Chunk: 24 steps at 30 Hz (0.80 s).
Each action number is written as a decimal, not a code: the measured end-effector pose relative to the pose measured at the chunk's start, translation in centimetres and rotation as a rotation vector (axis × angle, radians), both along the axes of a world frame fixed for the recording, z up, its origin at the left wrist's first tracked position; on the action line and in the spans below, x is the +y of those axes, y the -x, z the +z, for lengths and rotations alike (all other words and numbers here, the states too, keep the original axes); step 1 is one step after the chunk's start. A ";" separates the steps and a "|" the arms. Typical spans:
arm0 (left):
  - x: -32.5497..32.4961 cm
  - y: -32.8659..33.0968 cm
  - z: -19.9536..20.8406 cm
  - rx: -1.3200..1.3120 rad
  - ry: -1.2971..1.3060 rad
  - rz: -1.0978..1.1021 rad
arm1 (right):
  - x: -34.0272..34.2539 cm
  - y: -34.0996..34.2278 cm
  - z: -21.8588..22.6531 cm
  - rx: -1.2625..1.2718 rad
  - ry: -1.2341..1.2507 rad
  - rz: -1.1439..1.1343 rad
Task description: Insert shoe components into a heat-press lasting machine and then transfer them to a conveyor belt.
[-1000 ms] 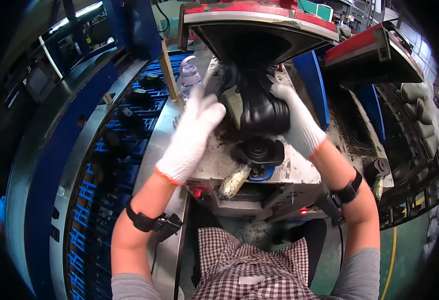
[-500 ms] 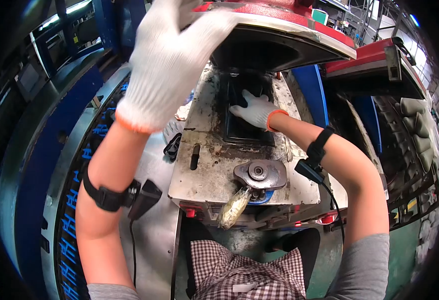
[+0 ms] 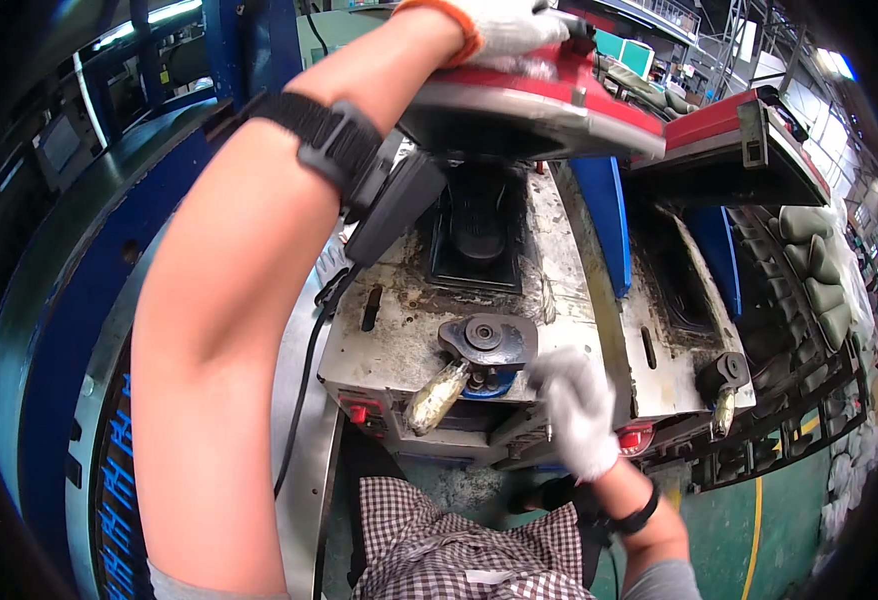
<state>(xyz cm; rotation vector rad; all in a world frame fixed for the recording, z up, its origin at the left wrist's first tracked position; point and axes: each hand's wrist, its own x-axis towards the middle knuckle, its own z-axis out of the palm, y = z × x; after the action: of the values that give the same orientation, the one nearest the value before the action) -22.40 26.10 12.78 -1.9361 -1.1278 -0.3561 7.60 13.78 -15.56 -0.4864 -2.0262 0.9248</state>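
My left hand [image 3: 519, 27], in a white knit glove with an orange cuff, reaches across to the top of the red press lid [image 3: 519, 88]. Its fingers appear closed over the lid's upper part, partly cut off by the picture's top edge. Under the raised lid lies a black mould [image 3: 477, 225] with a shoe-sole-shaped hollow. My gloved right hand [image 3: 577, 408] is at the machine's front edge, right of the metal clamp plate [image 3: 489, 338]. Motion smears its fingers, so their grip is unclear. A handle wrapped in yellowish film [image 3: 439, 397] sticks out from the clamp plate.
A second press with a raised red lid [image 3: 719, 130] stands to the right, beyond a blue panel [image 3: 599, 225]. Racks with grey shoe-shaped pieces [image 3: 809, 255] line the far right. On the left runs a blue machine frame [image 3: 89, 290]. Red knobs [image 3: 361, 412] project from the front.
My left hand has moved up and away onto the lid, which now hangs lower. My right hand has left the black mould and come back to the machine's front edge.
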 end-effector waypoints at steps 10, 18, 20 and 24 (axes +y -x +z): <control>-7.0 -5.0 -9.2 -0.569 0.901 0.168 | -4.9 5.6 -6.4 0.282 1.291 0.731; -8.5 -5.3 -18.2 -0.501 0.804 0.197 | -5.5 8.8 -5.2 0.721 1.677 0.931; -8.4 -5.2 -17.5 -0.541 0.861 0.220 | -5.5 8.7 -5.7 0.789 1.733 0.999; -8.4 -5.4 -18.1 -0.522 0.807 0.223 | -5.5 8.2 -4.7 0.704 1.781 0.996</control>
<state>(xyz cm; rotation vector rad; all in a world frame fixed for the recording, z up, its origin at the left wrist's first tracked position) -17.00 17.66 -5.29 -2.4296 -2.0451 -0.3175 -0.61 8.27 -20.30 0.1124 -0.2076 2.8545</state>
